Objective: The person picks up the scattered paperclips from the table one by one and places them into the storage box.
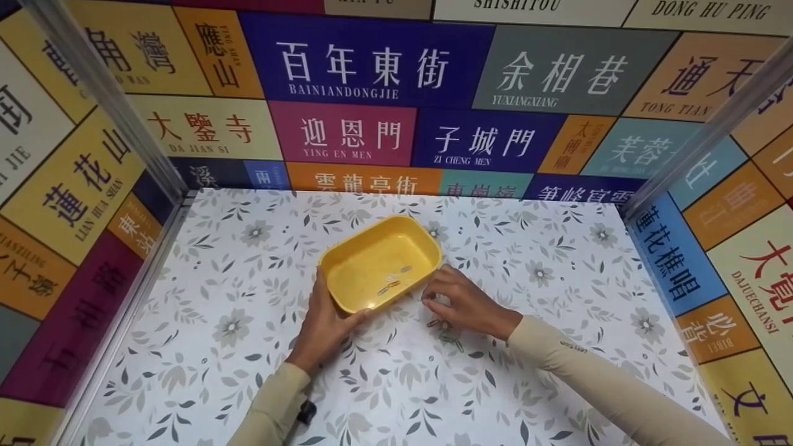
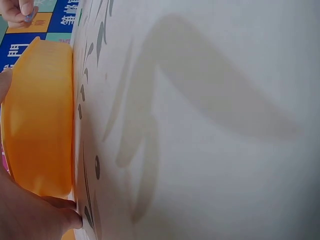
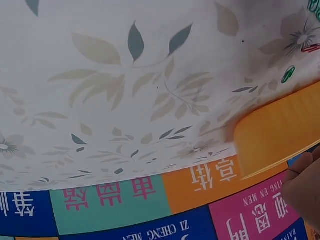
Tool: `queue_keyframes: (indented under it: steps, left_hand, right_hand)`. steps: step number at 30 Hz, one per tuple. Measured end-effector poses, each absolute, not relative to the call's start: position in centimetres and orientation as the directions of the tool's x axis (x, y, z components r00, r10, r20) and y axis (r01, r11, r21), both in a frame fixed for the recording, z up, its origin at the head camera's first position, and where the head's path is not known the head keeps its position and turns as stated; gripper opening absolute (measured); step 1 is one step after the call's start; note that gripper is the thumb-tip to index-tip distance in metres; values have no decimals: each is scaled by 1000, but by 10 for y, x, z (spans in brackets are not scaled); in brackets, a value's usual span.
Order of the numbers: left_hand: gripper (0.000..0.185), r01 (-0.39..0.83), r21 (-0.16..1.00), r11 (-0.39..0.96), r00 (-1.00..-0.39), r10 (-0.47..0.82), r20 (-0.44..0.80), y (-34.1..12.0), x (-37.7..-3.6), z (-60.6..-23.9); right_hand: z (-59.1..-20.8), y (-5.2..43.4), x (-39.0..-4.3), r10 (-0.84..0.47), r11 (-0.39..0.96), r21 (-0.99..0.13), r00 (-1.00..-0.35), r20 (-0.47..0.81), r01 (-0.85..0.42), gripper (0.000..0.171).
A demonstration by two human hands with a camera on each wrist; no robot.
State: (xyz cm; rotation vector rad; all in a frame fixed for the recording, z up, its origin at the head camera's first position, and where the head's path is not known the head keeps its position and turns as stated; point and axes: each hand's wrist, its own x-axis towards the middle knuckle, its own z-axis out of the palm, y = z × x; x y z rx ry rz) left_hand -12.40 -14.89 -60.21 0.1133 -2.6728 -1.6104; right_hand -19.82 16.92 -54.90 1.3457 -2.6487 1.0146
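Tray: yellow plastic tray [image 1: 379, 262], rectangular with rounded corners, sits on the table [image 1: 217, 297] near the middle, turned at an angle so one long side faces the person.
Tray contents: a few paper clips [image 1: 391, 284] lie on its floor, toward the near side; colours too small to tell.
Left hand: left hand [image 1: 323, 322] holds the near-left corner of the tray. Thumb lies along the near rim, fingers go up the left wall. In the left wrist view the fingers [image 2: 60, 210] curl against the outer wall of the tray, down where it meets the table.
Right hand: right hand [image 1: 463, 302] is on the table just beside the near-right corner of the tray, fingertips [image 1: 429, 300] bunched together and pointing toward the tray wall. In the left wrist view they seem to pinch something small and pale; what it is cannot be told.
Tray relative to hands: the tray lies between the two hands and a little beyond them; left hand touching it, right hand close by its corner. Whether the right hand touches the tray cannot be told.
Loose clips: a few loose clips [image 1: 447, 333] lie on the table under and just behind the right hand, one reddish, one green.
Surroundings: table has a grey leaf and flower print; walls [image 1: 372, 80] on three sides carry coloured sign panels with Chinese characters.
Sleeves: both forearms in beige sleeves [image 1: 595, 384].
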Motion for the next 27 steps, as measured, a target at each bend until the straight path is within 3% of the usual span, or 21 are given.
queue_keyframes:
  steps: [5, 12, 27]
  left_hand:
    - [143, -76, 877, 474, -996, -74, -46, -149, -123, -601]
    - [138, 2, 886, 463, -997, -63, 35, -148, -124, -603]
    - [140, -43, 885, 464, -997, -79, -6, -148, -125, -603]
  right_hand:
    - [-543, 165, -204, -728, 424, -567, -638, 251, -706, 5]
    - [-541, 156, -213, -727, 421, -541, -627, 279, -728, 7]
    - [-530, 134, -231, -759, 440, -522, -613, 219, -731, 10]
